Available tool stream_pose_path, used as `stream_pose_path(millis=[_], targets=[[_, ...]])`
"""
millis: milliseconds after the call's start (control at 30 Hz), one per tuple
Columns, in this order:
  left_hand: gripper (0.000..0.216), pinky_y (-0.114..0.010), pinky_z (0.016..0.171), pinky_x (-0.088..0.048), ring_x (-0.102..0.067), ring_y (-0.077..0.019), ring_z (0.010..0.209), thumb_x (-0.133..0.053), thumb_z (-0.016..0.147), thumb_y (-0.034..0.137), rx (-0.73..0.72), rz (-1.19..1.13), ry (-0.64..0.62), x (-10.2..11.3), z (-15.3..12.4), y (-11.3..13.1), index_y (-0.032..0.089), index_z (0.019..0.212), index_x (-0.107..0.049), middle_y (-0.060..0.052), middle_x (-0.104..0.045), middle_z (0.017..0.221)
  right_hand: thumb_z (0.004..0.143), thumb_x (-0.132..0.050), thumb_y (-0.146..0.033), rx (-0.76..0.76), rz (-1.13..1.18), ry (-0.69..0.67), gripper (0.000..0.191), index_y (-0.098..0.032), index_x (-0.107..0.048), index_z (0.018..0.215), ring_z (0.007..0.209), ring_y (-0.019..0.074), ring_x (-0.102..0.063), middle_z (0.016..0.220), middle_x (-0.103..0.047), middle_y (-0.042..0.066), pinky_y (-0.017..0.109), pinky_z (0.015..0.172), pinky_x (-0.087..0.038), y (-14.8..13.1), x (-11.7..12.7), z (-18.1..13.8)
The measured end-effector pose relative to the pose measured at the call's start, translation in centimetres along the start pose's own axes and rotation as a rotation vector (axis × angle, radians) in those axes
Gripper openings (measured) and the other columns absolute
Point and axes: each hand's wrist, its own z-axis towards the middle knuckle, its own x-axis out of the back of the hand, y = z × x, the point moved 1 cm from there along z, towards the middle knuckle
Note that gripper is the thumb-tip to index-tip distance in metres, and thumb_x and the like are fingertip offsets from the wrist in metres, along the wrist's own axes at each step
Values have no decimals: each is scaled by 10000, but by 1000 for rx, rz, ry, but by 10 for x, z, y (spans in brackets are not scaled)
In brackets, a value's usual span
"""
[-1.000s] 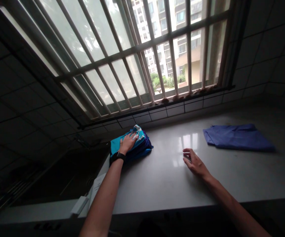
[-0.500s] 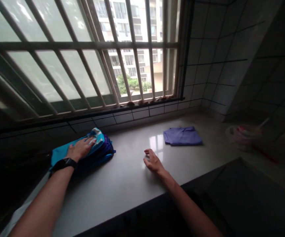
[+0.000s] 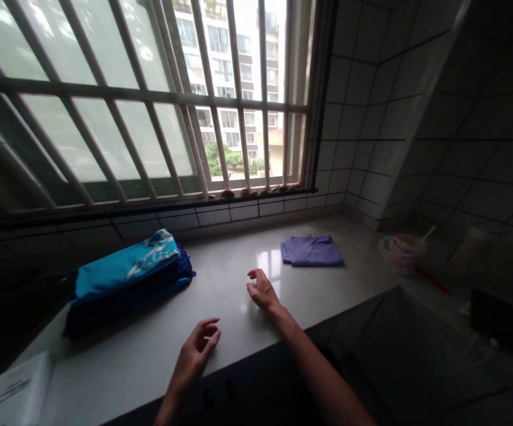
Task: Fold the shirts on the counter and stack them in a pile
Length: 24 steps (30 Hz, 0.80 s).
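A stack of folded blue cloths [image 3: 127,278], the top one turquoise with white print, lies on the pale countertop [image 3: 220,331] at the left. My left hand [image 3: 196,352] hovers over the counter near its front edge, fingers loosely curled and apart, holding nothing. My right hand [image 3: 261,290] rests on the counter at the middle, fingers slightly bent and spread, empty. A single folded purple cloth [image 3: 312,251] lies farther back to the right of my right hand.
A barred window [image 3: 149,106] runs along the back above a tiled sill. A pink-and-white container [image 3: 402,251] with a stick in it stands at the right corner. A white packet [image 3: 14,387] lies at the counter's left front. Tiled walls close the right side.
My left hand has left the blue stack and drawn back toward the counter's front edge. The view has swung right. My right hand stays in place on the counter.
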Motion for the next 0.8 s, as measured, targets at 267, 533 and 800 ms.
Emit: stream_pose_path(millis=[267,533,800], targets=[[381,-337,738,-539,-651,-216,771,-656,768,558,-129,-37,24,5,-8,-4,241,979,-684,-25,-659,838,898,-516,-98,-111,-321,132,238,-166,-652,1081,1001,212,-652,1114,-688,100,386,981,-502,-16,42,23],[410,-326,684,-518,-626,-195,714,-618,782,582,-107,-41,12,-2,-9,-3,237,1000,-659,-20,-650,869,986,-633,-392,-72,-440,201,329,-220,-632,1266,1111,242,-642,1316,-621,81,428,932,-567,-29,139,36],[456,-348,710,-539,-653,-209,760,-656,749,601,-71,-107,2,-3,-2,-10,220,998,-648,-28,-658,861,996,-577,-246,35,-522,295,157,-157,-706,997,946,197,-673,1053,-702,83,362,888,-546,-70,175,83]])
